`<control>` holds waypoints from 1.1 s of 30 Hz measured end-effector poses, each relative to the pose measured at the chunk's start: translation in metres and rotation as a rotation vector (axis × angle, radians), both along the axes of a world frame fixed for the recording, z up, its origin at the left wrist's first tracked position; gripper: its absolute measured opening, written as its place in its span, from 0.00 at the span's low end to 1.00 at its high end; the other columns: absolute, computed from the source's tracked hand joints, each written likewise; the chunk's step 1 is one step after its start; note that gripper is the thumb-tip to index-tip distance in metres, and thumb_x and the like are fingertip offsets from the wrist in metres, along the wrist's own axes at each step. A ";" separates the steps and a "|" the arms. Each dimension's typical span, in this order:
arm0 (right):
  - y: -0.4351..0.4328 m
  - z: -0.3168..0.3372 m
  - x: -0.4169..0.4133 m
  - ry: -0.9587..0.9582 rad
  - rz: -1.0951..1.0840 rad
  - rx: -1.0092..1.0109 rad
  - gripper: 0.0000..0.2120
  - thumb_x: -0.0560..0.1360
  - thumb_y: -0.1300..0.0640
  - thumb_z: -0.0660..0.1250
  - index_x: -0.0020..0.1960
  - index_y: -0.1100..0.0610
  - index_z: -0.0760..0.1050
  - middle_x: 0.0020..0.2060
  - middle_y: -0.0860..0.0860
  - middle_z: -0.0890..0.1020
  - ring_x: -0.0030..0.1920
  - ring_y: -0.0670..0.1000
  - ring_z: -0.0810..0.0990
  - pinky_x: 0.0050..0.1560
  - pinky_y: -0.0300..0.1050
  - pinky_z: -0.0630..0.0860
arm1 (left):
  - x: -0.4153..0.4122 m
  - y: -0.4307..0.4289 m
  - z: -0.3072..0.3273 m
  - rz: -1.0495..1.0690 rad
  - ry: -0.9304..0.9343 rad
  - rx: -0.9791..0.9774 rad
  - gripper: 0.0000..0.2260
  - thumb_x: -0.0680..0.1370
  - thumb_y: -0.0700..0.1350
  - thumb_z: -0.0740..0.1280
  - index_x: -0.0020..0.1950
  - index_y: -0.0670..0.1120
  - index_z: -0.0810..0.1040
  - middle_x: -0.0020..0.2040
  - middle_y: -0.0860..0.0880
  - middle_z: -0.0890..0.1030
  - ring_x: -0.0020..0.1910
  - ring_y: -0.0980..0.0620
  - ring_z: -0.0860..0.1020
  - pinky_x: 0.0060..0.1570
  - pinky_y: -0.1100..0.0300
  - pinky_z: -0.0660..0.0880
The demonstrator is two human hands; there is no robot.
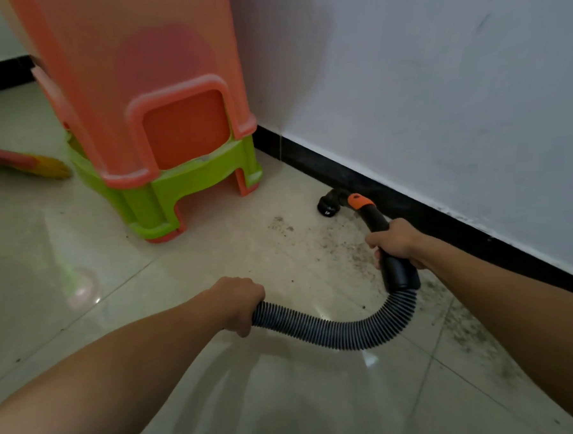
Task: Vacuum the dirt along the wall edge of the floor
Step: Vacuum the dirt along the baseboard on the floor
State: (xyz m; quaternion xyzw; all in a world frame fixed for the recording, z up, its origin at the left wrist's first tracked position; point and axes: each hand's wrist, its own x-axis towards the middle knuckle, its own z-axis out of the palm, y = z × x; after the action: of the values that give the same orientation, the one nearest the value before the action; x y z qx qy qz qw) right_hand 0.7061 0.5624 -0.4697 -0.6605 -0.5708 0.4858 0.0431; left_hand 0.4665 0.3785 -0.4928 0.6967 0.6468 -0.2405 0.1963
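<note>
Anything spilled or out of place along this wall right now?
Yes: dark dirt is scattered over the floor tiles beside the black baseboard, from the nozzle back past the right hand. The stacked stools stand upright.

- The floor (149,290) was smooth tile, shiny enough to show light.
- The hose (334,333) was grey plastic with bumpy ribs all along.
- The black tube (399,270) looked like smooth, dull plastic, with an orange plastic bit (359,201) near its end.
- The orange stool (122,92) and green stool (184,185) were smooth plastic.
- The wall (437,76) was flat, dull paint with scuffs.
- The dirt (346,247) looked dry and grainy.
</note>
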 end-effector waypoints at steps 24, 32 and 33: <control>0.012 0.002 0.047 -0.045 -0.126 0.052 0.17 0.74 0.65 0.69 0.59 0.69 0.68 0.35 0.62 0.78 0.30 0.59 0.79 0.30 0.49 0.79 | 0.023 0.023 0.001 0.014 -0.055 0.045 0.16 0.70 0.47 0.73 0.55 0.49 0.74 0.47 0.49 0.77 0.47 0.48 0.78 0.41 0.57 0.72; -0.008 0.004 0.049 0.125 -0.129 -0.042 0.10 0.71 0.68 0.68 0.51 0.68 0.71 0.30 0.59 0.77 0.26 0.57 0.78 0.39 0.52 0.81 | 0.013 0.009 0.018 0.042 0.009 0.049 0.13 0.70 0.45 0.73 0.50 0.50 0.73 0.45 0.51 0.75 0.43 0.50 0.74 0.41 0.58 0.71; -0.012 0.006 0.046 0.128 -0.097 -0.057 0.09 0.72 0.68 0.67 0.51 0.68 0.71 0.31 0.59 0.78 0.27 0.57 0.79 0.37 0.51 0.81 | 0.012 0.007 0.020 0.043 0.019 0.045 0.14 0.70 0.45 0.73 0.52 0.50 0.74 0.45 0.50 0.75 0.43 0.50 0.75 0.41 0.58 0.71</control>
State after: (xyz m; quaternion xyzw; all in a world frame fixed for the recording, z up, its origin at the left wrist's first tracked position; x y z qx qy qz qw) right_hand 0.7516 0.5502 -0.4634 -0.6558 -0.5203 0.5404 0.0843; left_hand 0.4784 0.3851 -0.4728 0.6844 0.6686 -0.2284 0.1796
